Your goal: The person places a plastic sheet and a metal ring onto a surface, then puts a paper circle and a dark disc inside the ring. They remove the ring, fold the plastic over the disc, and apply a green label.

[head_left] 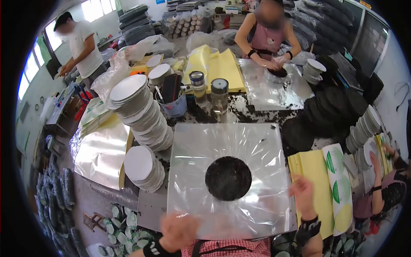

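A round black disc (228, 178) lies in the middle of a shiny, silvery square sheet (192, 147), whose creases fan out from the disc. My left hand (180, 230) is over the sheet's near left corner, smeared by motion, so its fingers cannot be made out. At the sheet's right edge is my right hand (303, 193), its fingers bent toward the sheet. Blur hides whether those fingers grip the edge. Both wrists wear black bands.
White round discs are stacked in a tall pile (137, 107) and a short pile (143, 169) on the left. Yellow sheets (311, 192) lie at right, beside black discs (317, 118). Beyond stand a glass jar (219, 96) and a co-worker (269, 38); another person's hand (376, 165) is at far right.
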The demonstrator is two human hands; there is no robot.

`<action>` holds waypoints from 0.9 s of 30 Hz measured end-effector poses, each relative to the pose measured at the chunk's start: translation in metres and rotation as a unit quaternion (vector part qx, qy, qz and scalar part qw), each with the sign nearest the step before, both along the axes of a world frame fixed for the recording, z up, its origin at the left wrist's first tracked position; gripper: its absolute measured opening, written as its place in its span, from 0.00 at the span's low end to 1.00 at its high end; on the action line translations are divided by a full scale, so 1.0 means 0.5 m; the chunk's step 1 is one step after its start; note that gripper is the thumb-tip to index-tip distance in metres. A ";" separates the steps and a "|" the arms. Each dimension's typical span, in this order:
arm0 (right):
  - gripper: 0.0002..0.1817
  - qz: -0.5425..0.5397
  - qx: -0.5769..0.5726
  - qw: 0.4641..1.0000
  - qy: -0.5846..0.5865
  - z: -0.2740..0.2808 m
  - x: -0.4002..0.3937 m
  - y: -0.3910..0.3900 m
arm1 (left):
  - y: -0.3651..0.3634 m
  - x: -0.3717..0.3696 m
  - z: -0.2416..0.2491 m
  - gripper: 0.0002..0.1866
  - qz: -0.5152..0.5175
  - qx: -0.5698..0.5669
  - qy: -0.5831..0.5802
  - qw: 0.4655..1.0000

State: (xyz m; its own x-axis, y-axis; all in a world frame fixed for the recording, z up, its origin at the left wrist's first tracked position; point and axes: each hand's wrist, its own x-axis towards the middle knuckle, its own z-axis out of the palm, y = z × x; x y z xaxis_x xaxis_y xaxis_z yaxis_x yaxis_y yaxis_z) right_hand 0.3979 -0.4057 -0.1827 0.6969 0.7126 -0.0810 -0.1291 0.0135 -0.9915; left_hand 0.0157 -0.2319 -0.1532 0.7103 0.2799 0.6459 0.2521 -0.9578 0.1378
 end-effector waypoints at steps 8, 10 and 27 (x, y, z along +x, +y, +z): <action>0.40 0.070 -0.125 0.914 -0.380 -0.210 0.009 0.030 | 0.072 0.075 -0.302 0.42 0.016 -0.186 0.052 0.981; 0.56 0.111 -0.087 0.931 -0.337 -0.209 -0.088 0.095 | 0.077 0.197 -0.201 0.44 -0.013 -0.156 -0.007 0.988; 0.27 0.099 -0.001 0.849 -0.520 -0.170 -0.213 0.329 | 0.159 0.232 -0.236 0.47 0.018 -0.509 -0.214 0.833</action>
State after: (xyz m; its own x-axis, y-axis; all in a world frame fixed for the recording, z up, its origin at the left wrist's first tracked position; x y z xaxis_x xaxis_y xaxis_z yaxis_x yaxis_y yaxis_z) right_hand 0.2914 -0.2413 -0.2677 0.2584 0.8248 0.5029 0.8155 0.0928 -0.5712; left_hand 0.1320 -0.1523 -0.2712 0.4546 0.8543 0.2522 -0.0036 -0.2814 0.9596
